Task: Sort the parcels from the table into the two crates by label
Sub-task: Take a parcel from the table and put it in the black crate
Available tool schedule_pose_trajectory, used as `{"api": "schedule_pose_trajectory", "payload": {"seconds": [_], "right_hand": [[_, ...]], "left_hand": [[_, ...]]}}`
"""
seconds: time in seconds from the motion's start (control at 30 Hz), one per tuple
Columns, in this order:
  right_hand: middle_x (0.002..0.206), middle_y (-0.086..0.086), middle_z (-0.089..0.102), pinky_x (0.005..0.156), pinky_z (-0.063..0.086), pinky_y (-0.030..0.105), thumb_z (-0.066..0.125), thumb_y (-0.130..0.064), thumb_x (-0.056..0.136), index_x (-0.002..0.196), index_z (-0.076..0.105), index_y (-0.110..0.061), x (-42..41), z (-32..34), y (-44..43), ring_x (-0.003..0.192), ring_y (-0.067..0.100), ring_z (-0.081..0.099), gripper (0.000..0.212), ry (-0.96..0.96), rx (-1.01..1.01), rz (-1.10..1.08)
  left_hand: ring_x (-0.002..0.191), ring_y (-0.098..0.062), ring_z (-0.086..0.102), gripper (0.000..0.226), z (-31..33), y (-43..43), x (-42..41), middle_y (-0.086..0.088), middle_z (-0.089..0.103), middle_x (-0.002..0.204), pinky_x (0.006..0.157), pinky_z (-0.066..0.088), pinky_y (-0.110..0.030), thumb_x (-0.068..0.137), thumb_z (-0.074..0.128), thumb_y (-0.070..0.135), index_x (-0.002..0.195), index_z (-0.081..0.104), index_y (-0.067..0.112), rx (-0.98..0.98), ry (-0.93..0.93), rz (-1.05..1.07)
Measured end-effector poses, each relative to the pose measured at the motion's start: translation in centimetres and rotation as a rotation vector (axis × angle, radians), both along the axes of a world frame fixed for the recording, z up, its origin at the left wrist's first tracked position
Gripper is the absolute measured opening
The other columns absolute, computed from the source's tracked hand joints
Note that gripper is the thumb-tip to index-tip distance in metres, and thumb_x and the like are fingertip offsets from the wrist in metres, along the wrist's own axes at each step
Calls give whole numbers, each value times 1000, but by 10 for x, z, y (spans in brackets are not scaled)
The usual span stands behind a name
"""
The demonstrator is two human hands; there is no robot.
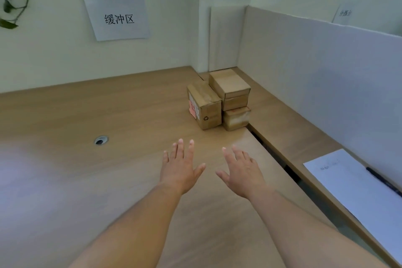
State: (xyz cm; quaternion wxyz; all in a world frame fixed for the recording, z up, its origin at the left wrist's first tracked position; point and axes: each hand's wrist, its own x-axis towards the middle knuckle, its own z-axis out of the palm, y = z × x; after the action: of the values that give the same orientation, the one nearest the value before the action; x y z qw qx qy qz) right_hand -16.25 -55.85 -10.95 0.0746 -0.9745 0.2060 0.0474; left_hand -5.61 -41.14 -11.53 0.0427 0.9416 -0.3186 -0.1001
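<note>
Three cardboard parcels stand together near the far corner of the wooden table. The left parcel carries a white label with a pink sticker on its side. To its right, a larger parcel sits on top of a small parcel. My left hand and my right hand are stretched out side by side over the table, fingers straight and spread, holding nothing. Both are a short way in front of the parcels. No crate is in view.
A cable hole sits in the table at the left. A second desk adjoins on the right, across a dark gap, with a white paper sheet and a black pen. A partition panel lines the right side.
</note>
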Motion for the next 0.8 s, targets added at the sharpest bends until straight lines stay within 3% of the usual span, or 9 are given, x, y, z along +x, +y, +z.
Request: {"api": "schedule_pose_trajectory", "payload": {"seconds": [0.33, 0.6, 0.8], "right_hand": [[162, 8, 5, 117, 19, 45, 36, -56, 98, 155, 7, -23, 66, 13, -149, 148, 27, 9, 72, -24, 65, 1], [161, 12, 9, 117, 19, 46, 41, -53, 97, 155, 10, -20, 156, 34, -259, 148, 30, 8, 73, -183, 201, -58], [157, 13, 24, 114, 25, 46, 39, -53, 98, 154, 13, -14, 215, 42, -292, 144, 29, 23, 73, -184, 380, -41]], "left_hand": [[150, -24, -7, 74, 31, -134, 66, -9, -9, 163, 121, -2, -46, 98, 20, 62, 155, -6, 24, 4, -19, 68], [150, -22, -5, 70, 48, -227, 139, -7, -1, 164, 120, -5, -43, 98, 14, 61, 156, 1, 23, -27, -58, 139], [151, -22, 0, 71, 45, -267, 172, -8, 6, 163, 121, -4, -42, 100, 14, 58, 156, 6, 14, -49, -42, 198]]}}
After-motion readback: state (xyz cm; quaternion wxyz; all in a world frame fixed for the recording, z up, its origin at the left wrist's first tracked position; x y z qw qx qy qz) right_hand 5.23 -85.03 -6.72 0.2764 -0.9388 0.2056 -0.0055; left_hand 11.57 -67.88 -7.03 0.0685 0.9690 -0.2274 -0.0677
